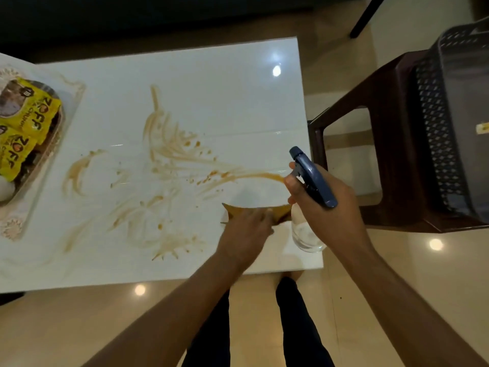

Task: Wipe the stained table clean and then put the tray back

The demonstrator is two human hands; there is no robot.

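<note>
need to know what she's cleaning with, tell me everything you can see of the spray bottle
The spray bottle has a dark blue plastic spray head with its nozzle pointing up and away, toward the far side of the table, and a clear, see-through body below. The right hand grips it round the neck, a finger at the trigger. It is held roughly upright, over the table's near right corner, beside the brown cloth under the left hand. Whether its base rests on the table cannot be told.
</note>
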